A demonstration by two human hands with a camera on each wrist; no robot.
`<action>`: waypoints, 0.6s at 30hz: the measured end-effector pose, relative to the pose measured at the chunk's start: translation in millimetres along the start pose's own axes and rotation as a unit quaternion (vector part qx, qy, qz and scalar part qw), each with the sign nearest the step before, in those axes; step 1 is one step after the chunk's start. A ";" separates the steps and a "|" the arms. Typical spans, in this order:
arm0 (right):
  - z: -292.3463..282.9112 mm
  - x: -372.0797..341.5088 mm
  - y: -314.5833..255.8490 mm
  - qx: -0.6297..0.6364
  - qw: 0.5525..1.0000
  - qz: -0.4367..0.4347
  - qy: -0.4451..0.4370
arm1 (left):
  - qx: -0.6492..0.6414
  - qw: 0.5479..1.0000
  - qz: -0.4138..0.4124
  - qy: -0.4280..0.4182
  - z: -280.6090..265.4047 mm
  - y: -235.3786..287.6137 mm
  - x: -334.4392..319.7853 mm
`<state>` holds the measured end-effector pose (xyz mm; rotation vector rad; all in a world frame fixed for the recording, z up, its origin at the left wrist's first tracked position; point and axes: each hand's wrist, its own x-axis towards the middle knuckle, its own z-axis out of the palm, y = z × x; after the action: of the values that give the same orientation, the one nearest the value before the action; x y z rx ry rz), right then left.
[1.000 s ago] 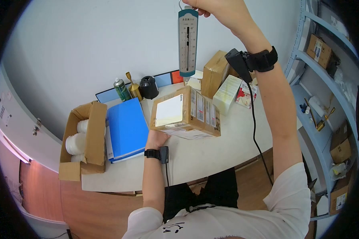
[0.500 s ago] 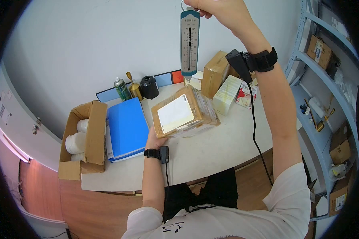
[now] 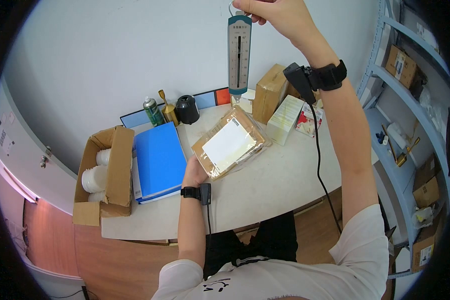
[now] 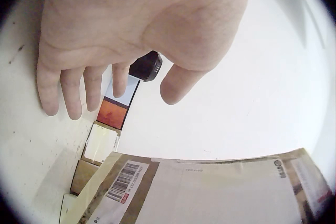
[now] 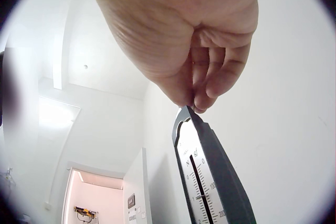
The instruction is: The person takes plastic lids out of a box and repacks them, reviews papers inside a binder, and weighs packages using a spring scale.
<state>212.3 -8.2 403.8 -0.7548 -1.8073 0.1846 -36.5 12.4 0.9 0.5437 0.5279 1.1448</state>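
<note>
My right hand pinches the top of a spring scale by its metal ring, high over the table. The right wrist view shows the thumb and fingers together at the top of the scale. Just under the scale's lower end hangs a taped cardboard box with a white label, tilted. Beside the box's near left corner is my left hand. In the left wrist view that hand has its fingers straight and spread, with a gap between them and the box.
Left on the white table are an open carton of white rolls and blue folders. Behind stand a spray can, a brass-coloured object and a black container. More boxes sit back right; a shelf is at right.
The hanging box has turned, its white label swinging round to face more toward the head camera. The scale has drifted slightly right and down. The left hand has stayed nearly in place.
</note>
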 end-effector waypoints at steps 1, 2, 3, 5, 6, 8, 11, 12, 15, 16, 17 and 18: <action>0.0 0.2 0.9 0.005 1.000 0.003 -0.001 | -0.007 1.000 -0.004 0.000 2.9 0.8 -1.2; 0.1 0.3 1.0 0.005 1.000 0.002 -0.001 | -0.013 1.000 -0.007 0.001 4.5 1.4 -1.8; 0.4 0.4 0.9 0.003 1.000 0.007 -0.001 | -0.013 1.000 -0.007 0.000 2.6 1.2 -0.3; 1.6 -0.4 -1.1 -0.001 1.000 0.011 0.000 | -0.026 0.999 -0.014 -0.036 -3.3 0.1 3.5; 2.3 -1.8 -3.5 -0.015 1.000 0.015 0.003 | -0.027 0.999 -0.013 -0.039 -5.5 -0.8 5.7; 2.4 0.5 3.0 -0.033 0.999 0.015 0.005 | -0.026 0.998 0.008 -0.062 -6.8 -2.0 7.4; 2.1 3.6 21.5 -0.030 0.996 -0.087 0.014 | -0.037 0.998 -0.004 -0.060 -8.1 -2.3 8.6; 0.2 2.0 22.2 -0.026 0.997 -0.073 0.005 | -0.038 0.997 -0.001 -0.064 -9.3 -2.2 9.2; -0.8 -0.6 19.3 -0.018 0.998 -0.053 -0.002 | -0.027 0.998 -0.004 -0.065 -10.1 -1.8 9.5; -0.6 -0.7 19.2 -0.013 0.999 -0.046 -0.002 | -0.031 0.998 -0.006 -0.055 -9.6 -2.3 9.0; -0.5 -0.6 19.2 -0.013 0.999 -0.046 -0.002 | -0.035 0.998 -0.008 -0.044 -9.6 -3.0 8.3; -0.4 -0.6 19.4 -0.017 0.999 -0.051 0.000 | -0.035 0.998 -0.008 -0.043 -9.9 -3.5 7.8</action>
<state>220.6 6.6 394.3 -0.6836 -1.8492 0.0872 -37.9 19.9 -9.7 0.5253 0.4158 1.1162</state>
